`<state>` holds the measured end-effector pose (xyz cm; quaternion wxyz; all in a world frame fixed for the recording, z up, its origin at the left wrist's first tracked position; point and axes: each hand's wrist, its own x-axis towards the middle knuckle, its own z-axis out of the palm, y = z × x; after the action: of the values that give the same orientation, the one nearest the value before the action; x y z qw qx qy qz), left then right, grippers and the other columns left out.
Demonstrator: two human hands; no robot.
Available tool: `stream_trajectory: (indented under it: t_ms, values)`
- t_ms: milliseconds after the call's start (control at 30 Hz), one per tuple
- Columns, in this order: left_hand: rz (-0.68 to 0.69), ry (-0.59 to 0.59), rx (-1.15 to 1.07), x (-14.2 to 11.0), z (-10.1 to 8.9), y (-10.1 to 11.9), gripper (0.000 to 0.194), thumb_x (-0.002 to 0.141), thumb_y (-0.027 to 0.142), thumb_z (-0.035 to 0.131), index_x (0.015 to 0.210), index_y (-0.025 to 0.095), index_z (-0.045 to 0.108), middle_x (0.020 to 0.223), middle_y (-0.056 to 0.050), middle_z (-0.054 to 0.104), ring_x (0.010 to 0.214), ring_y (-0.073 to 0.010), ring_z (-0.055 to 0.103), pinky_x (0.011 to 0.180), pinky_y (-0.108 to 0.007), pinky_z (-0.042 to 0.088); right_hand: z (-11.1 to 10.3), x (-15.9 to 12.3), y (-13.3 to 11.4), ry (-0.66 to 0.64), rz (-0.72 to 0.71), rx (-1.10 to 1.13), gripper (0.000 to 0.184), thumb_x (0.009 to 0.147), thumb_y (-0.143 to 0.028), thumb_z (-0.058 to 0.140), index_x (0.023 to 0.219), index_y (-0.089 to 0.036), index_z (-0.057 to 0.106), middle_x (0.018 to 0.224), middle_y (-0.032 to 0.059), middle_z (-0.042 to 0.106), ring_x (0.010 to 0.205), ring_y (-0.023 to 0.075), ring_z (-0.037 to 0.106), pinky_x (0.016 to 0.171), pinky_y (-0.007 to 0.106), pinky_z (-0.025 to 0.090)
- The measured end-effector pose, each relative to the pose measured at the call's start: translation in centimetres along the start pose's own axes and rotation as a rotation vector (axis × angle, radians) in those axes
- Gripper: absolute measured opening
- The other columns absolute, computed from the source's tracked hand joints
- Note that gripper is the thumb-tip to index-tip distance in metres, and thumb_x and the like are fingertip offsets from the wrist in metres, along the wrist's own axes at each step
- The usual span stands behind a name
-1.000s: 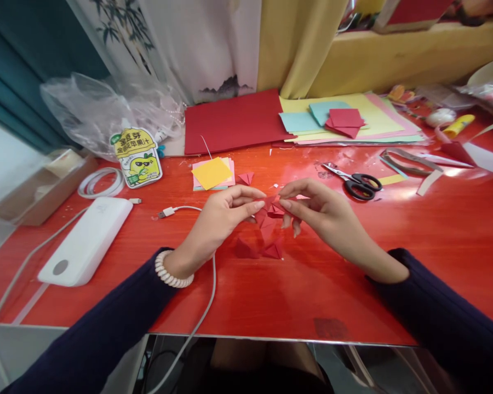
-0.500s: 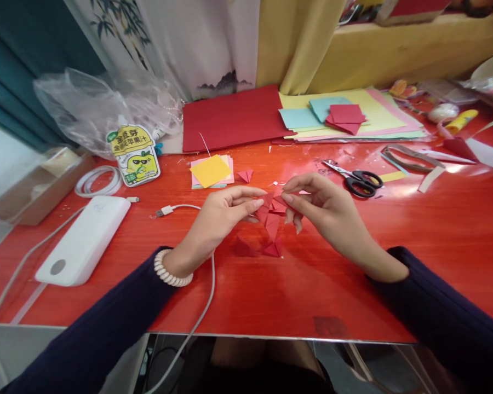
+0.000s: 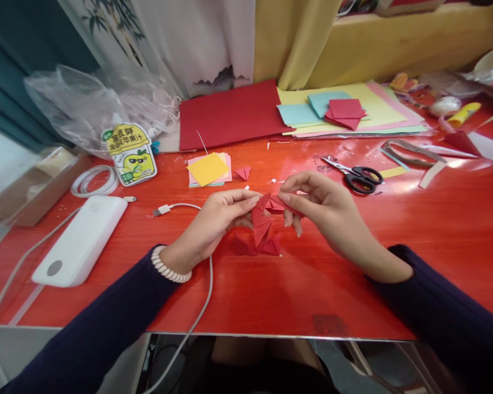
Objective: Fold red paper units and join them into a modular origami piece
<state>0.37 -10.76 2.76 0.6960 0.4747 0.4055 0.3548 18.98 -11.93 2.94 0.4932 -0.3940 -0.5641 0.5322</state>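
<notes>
Between my hands, above the table, is a folded red paper piece [image 3: 262, 223] made of pointed, creased parts. My left hand [image 3: 225, 213] pinches its left side between thumb and fingers. The thumb and index finger of my right hand [image 3: 318, 200] are closed on its right end, the other fingers curled below. Just under it on the table lie folded red paper triangles [image 3: 271, 244], partly covered by the held piece. Another small red paper triangle [image 3: 242, 173] rests beyond my left hand, beside a stack of small paper squares with a yellow square [image 3: 207, 169] on top.
Black-handled scissors [image 3: 359, 178] lie beyond my right hand. Large red sheets [image 3: 230, 117] and coloured sheets [image 3: 382, 104] line the back. A white power bank [image 3: 82, 241], a white cable [image 3: 207, 295] and a printed yellow pouch [image 3: 130, 156] are on the left. Paper strips [image 3: 414, 156] lie right.
My left hand has shifted slightly left and turned the folded red paper piece, so its lower point swings left. My right hand keeps its pinch. The view has tilted slightly.
</notes>
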Motion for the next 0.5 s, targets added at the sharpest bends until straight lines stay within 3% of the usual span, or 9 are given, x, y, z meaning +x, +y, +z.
stream_trajectory:
  t_ms: [300,500]
  values:
    - [-0.062,-0.068,-0.061,0.1,-0.17,-0.08,0.017,0.084,0.028,0.066,0.093,0.016,0.073,0.086,-0.003,0.07,0.078,-0.0093,0.063,0.073,-0.019,0.05,0.08,-0.34,-0.4,0.012,-0.021,-0.048,0.007,0.085,-0.014,0.062,0.084,-0.017,0.056,0.069,-0.003,0.059,0.046,0.0072,0.058,0.038,0.019,0.047]
    - [0.048,0.037,0.038,-0.09,0.09,-0.14,0.018,0.078,0.03,0.073,0.092,0.019,0.071,0.091,0.0,0.067,0.078,-0.0084,0.061,0.066,-0.017,0.049,-0.07,-0.12,0.12,0.056,-0.006,-0.122,0.017,0.08,-0.017,0.069,0.094,-0.018,0.06,0.077,-0.0021,0.057,0.056,0.0077,0.052,0.048,0.022,0.044]
